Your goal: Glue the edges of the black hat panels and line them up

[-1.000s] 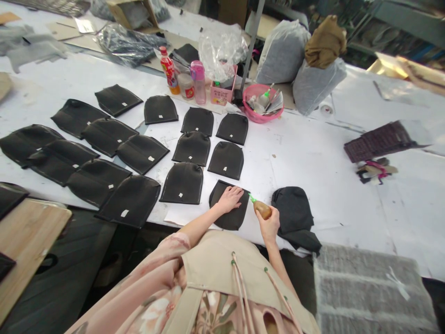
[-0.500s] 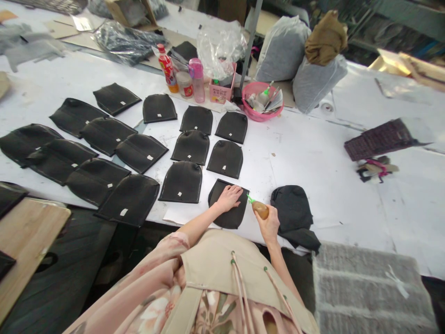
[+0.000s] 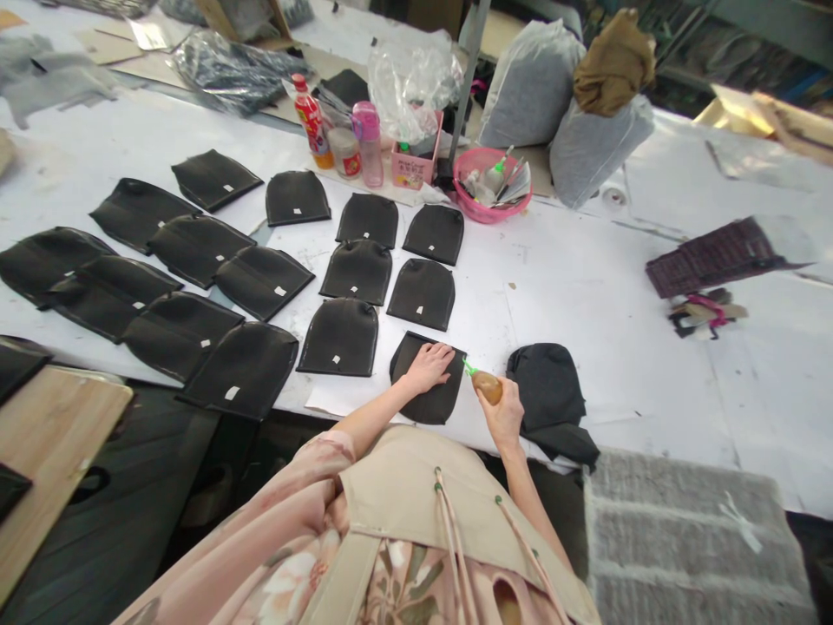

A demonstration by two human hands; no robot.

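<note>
A black fabric piece (image 3: pixel 429 404) lies at the table's front edge, and my left hand (image 3: pixel 429 366) rests on it with fingers spread. In my right hand (image 3: pixel 504 412) is a squeeze bottle (image 3: pixel 488 388) with brown contents and a green nozzle. The nozzle tip is at the right edge of the fabric piece, near its upper corner; whether they touch I cannot tell. Right of that hand is a pile of black fabric (image 3: pixel 547 391). A black piece with a small white tag (image 3: pixel 338 338) lies to the left, with several similar ones beyond it.
At the back of the table (image 3: pixel 586 304) stand a red-capped bottle (image 3: pixel 311 121), a pink bottle (image 3: pixel 369 148), a pink box (image 3: pixel 411 169) and a pink basket (image 3: pixel 493 213). Stuffed bags (image 3: pixel 530 82) are behind them. A purple patterned item (image 3: pixel 709 258) lies to the right.
The view has shifted very slightly. My left hand stays on the fabric, and the nozzle in my right hand remains at its edge.
</note>
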